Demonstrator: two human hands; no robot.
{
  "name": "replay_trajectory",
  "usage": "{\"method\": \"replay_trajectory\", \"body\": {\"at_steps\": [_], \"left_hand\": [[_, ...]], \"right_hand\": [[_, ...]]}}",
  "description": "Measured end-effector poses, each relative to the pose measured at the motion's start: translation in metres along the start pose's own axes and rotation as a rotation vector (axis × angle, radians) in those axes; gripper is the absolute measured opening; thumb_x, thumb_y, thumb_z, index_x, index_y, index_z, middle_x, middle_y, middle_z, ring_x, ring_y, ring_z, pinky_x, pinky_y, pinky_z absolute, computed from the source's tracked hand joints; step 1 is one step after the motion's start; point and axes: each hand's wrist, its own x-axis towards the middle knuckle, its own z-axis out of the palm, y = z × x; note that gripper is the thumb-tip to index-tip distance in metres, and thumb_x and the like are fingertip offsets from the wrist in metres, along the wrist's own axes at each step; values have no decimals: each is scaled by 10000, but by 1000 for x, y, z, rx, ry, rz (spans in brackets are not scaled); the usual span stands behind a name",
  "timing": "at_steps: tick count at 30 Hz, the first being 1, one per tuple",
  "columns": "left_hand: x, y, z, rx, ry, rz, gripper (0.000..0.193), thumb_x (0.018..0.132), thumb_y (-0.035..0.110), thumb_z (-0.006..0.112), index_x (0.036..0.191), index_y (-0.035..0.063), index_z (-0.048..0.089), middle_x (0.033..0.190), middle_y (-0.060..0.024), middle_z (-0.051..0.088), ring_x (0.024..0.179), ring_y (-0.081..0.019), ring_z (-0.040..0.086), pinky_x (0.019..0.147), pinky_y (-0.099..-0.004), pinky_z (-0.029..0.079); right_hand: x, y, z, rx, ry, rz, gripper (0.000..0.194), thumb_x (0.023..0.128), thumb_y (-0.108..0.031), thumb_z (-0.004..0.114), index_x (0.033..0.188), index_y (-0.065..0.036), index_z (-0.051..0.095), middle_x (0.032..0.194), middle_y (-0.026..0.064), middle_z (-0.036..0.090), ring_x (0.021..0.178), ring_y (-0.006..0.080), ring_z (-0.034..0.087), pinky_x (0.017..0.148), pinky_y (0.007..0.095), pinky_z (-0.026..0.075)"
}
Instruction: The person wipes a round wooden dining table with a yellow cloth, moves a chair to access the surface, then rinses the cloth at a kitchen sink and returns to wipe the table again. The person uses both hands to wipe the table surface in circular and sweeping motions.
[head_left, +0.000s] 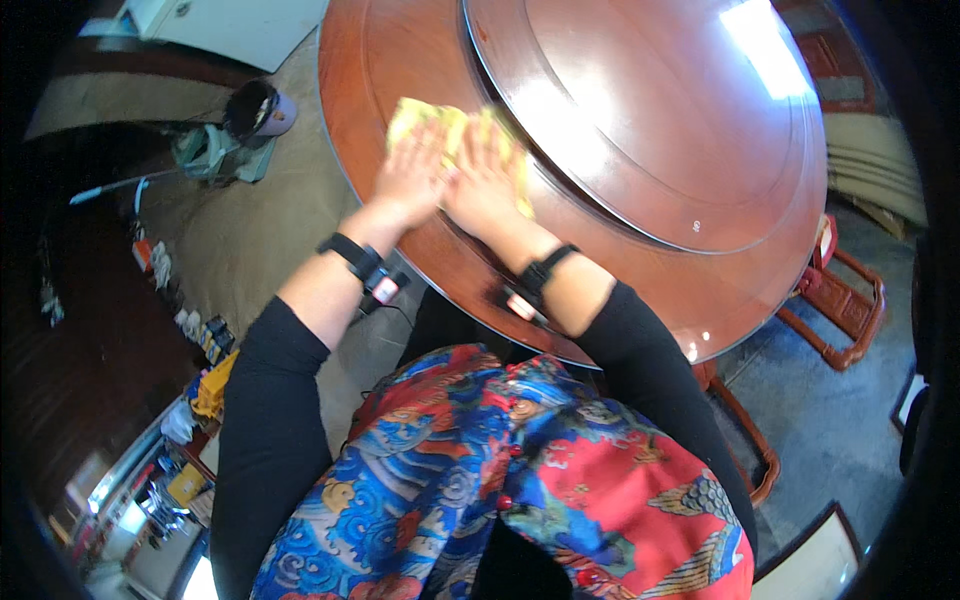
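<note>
A yellow patterned cloth (409, 112) is spread on the outer ring of a round, glossy reddish-brown wooden table (397, 52). My left hand (411, 180) lies flat over its left part, holding it against the surface. Beside it, thumbs nearly touching, my right hand (480, 176) presses the cloth's right part the same way. Both hands look slightly blurred. Just right of the cloth rises the edge of a large round turntable (645, 165), which bears a small pale mark. Each wrist wears a black strap with a small device.
Carved wooden chairs (844, 304) stand at the table's right side. To the left, a bucket (279, 114) and a pale green plastic object (206, 150) sit on the floor. Cluttered goods, including a yellow item (216, 386), line the lower left. A framed panel (814, 562) is at lower right.
</note>
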Motion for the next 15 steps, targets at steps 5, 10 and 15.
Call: {"method": "replay_trajectory", "body": {"at_steps": [5,10,15], "left_hand": [[67,-114,-16,-130,-48,-204,643,994,458,246,1516,88,181,1594,-116,76,1471,-281,65,1187,-391,61],[103,-108,-1,-128,56,-211,649,981,451,239,1527,114,147,1592,-142,68,1468,-334,26,1174,-474,27],[102,-59,-6,-26,-4,-9,644,966,364,333,1525,102,149,1589,-144,93,1466,-324,65,1178,-466,28]], "right_hand": [[110,-61,25,113,304,6,593,925,-298,394,1454,-39,328,1548,145,235,1450,389,91,1133,616,45],[115,-43,25,208,355,-10,559,875,-296,477,1367,-32,456,1427,160,419,1379,346,302,1132,559,161],[66,-16,12,71,316,65,604,885,-343,487,1404,-43,416,1449,156,411,1355,329,356,1116,533,234]]}}
